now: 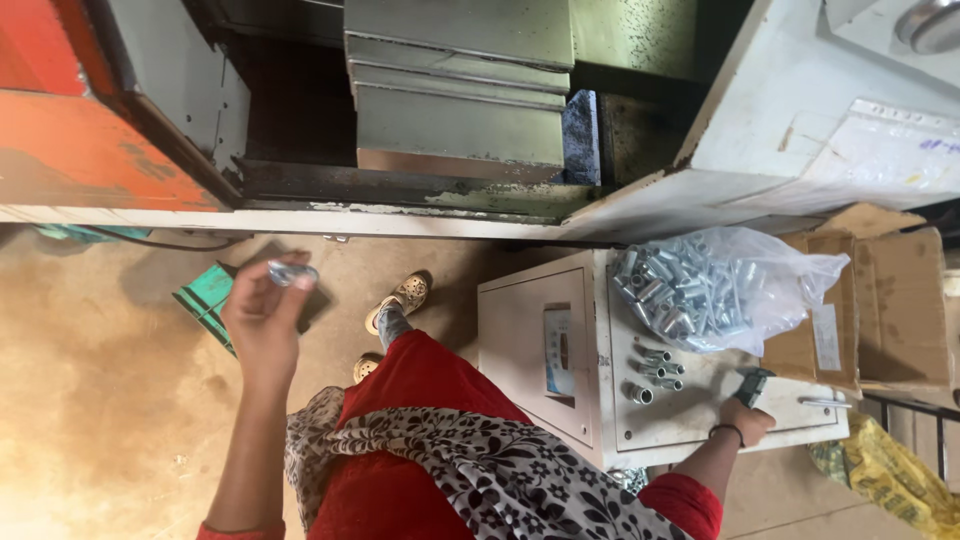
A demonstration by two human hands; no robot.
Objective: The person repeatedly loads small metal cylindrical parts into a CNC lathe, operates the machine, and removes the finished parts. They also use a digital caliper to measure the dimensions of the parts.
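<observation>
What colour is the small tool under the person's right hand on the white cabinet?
Dark green, as far as the head view shows: the small tool under the right hand.

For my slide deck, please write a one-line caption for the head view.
Left hand holds a small metal fitting; right hand rests on a white cabinet beside a bag of fittings.

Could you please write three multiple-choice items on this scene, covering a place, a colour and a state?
1. Where does the clear bag of metal fittings lie?
A. on the white cabinet
B. on the floor
C. inside the machine

2. What colour is the small tool at the right hand?
A. red
B. green
C. yellow

3. How is the left hand occupied?
A. empty and flat
B. pinching a shiny metal fitting
C. pressing the floor

Answers: 1 A, the bag rests on the white cabinet top. 2 B, the tool is green. 3 B, the fingers pinch one metal fitting in the air.
</observation>
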